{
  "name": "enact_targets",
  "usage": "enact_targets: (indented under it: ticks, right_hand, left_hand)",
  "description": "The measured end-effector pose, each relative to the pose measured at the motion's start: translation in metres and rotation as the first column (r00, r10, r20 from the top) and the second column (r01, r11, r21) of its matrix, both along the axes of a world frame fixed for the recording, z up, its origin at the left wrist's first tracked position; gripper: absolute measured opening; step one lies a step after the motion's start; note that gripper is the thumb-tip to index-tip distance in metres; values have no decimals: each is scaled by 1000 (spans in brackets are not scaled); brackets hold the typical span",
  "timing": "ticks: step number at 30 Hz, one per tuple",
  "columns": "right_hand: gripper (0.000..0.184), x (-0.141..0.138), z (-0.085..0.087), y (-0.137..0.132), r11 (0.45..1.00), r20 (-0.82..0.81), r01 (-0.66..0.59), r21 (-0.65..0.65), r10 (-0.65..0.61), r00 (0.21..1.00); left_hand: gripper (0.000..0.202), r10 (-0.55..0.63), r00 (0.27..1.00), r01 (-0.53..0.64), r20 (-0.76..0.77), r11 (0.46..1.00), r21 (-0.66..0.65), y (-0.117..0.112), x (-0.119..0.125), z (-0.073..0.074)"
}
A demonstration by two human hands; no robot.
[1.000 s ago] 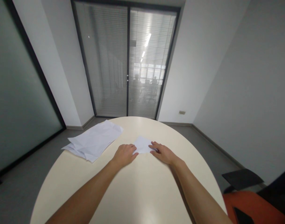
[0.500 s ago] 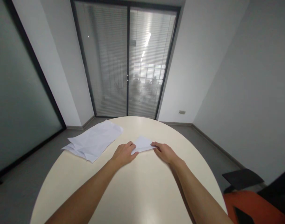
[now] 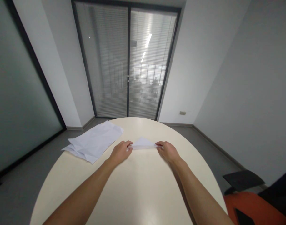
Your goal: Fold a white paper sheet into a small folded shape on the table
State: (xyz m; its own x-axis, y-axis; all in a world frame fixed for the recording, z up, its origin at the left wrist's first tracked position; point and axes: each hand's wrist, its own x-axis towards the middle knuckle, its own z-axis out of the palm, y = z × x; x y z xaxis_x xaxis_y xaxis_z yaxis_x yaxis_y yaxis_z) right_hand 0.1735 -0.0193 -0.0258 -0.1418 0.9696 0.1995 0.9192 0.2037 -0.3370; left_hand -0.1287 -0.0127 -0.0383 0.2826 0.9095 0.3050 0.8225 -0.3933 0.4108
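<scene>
A folded sheet of white paper (image 3: 143, 142) lies between my hands near the middle of the round table. It has a triangular upper part and a narrow folded strip along the edge facing me. My left hand (image 3: 121, 152) pinches the paper's left end between thumb and fingers. At the right end, my right hand (image 3: 168, 151) grips the strip in the same way, its fingertips bent around the corner. Parts of both paper ends are hidden by the fingers.
Several loose white sheets (image 3: 94, 140) lie in an untidy pile at the table's left edge. The cream round table (image 3: 133, 187) fills the foreground. An office chair with an orange seat (image 3: 255, 204) stands at the right. Behind are glass doors with blinds (image 3: 105, 62).
My left hand has slid left to the paper's end, and my right hand has shifted slightly right. The paper's near edge now shows as a straight, level strip.
</scene>
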Motion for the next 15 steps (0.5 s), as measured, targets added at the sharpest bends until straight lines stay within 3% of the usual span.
enact_targets:
  ticks: [15]
  right_hand:
    - [30, -8, -10, 5, 992, -114, 114, 48, -108, 988]
  left_hand:
    - [16, 100, 994, -99, -40, 995, 30, 4, 4, -7]
